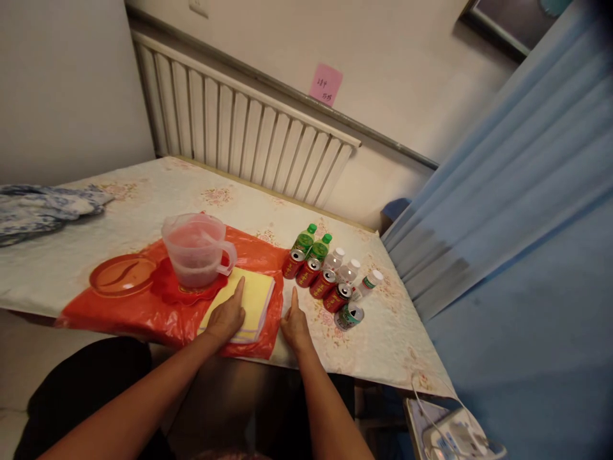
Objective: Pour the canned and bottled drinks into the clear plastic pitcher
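My left hand [227, 318] is over a stack of folded yellow cloths or paper [258, 295], its index finger stretched out and its other fingers partly hidden; it holds nothing. Just right of the stack, at the edge of a red plastic sheet [167, 321], my right hand [295, 326] also has one finger extended and nothing in its grasp. Left of the stack, a translucent measuring jug [191, 252] with a handle stands on a red scalloped dish [165, 291]. Beyond my right hand are several red cans [308, 273] and a green-grey can [349, 317].
Green-capped bottles [304, 240] and white-capped bottles [349, 271] stand behind the cans. An orange-red round lid [123, 275] lies on the sheet. A patterned cloth [48, 209] rests at the far left. A radiator [244, 121] lines the wall; a blue curtain [507, 255] hangs right.
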A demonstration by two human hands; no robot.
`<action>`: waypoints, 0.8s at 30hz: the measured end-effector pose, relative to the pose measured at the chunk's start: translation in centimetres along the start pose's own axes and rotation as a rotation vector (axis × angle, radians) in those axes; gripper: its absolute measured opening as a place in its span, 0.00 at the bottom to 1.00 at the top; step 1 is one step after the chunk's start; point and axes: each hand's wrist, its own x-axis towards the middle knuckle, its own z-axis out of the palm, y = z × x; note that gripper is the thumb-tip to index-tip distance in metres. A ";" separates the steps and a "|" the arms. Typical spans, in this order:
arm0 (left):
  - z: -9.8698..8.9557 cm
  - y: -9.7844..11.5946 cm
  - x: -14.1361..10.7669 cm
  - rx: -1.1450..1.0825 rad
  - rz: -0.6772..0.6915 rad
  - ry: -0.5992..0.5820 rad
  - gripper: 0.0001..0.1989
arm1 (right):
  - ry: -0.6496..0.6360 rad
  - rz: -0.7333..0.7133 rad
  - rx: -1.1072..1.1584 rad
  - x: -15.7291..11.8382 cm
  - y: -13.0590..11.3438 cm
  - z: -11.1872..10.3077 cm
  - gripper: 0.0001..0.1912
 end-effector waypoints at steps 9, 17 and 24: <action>-0.1 0.0 -0.2 0.002 -0.003 -0.003 0.39 | -0.016 0.026 0.022 -0.2 -0.3 -0.5 0.51; 0.1 -0.2 -0.1 0.002 0.012 -0.002 0.40 | -0.011 -0.004 0.039 -0.7 0.0 -0.8 0.51; 0.3 -0.2 -0.1 0.025 0.016 -0.010 0.39 | -0.004 0.004 0.041 -1.2 0.4 -1.8 0.49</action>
